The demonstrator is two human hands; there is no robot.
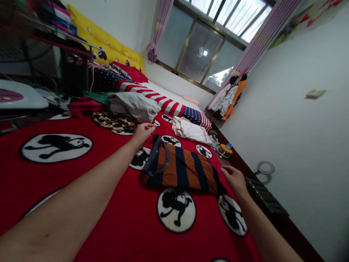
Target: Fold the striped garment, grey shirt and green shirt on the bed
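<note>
1. Head view: the striped shirt (pixel 181 171) lies folded on the red bed cover (pixel 109 203).
2. The left hand (pixel 143 131) is just past the shirt's far-left corner, fingers curled; I cannot tell whether it pinches anything.
3. The right hand (pixel 236 180) is open at the shirt's right edge, grasping nothing.
4. The fold probably keeps best if both edges are pressed flat evenly.
</note>
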